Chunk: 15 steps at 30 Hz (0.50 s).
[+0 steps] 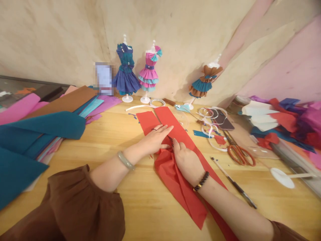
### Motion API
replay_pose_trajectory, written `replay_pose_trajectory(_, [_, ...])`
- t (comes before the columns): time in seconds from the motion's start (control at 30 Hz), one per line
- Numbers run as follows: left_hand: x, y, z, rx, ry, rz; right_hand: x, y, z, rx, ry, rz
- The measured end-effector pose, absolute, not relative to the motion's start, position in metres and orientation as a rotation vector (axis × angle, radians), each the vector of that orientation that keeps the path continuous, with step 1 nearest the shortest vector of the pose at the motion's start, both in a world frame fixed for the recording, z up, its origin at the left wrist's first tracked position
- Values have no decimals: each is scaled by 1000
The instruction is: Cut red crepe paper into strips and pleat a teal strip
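A long strip of red crepe paper (164, 117) lies slantwise across the table, with a dark slit running down from its far end. My left hand (157, 137) presses flat on it, fingers stretched out beside the slit. Just right of those fingertips, my right hand (187, 159) is closed at the near end of the slit. A small dark thing shows at its fingertips, mostly hidden, and I cannot make out its kind. Below my hands, a loose red piece (179, 189) is crumpled and folded towards me.
Two dressed mini mannequins (126, 70) stand by the wall. Another person's arm (247, 30) reaches down to a tilted third mannequin (205, 82). Orange-handled scissors (240, 154), a pen (233, 182) and white ribbon (213, 115) lie right. Teal sheets (45, 125) are stacked left; paper scraps (288, 115) pile right.
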<state>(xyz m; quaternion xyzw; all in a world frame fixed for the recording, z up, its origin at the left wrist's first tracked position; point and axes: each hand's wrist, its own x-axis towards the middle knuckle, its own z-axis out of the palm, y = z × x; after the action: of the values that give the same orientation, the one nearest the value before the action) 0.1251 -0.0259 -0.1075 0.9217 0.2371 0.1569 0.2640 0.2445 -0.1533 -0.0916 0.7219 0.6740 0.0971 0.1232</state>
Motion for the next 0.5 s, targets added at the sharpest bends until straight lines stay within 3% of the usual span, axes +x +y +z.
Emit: replay_pose_trajectory(0.5, [124, -24, -108, 2502, 658, 388, 253, -154, -83, 2279, 2069, 176])
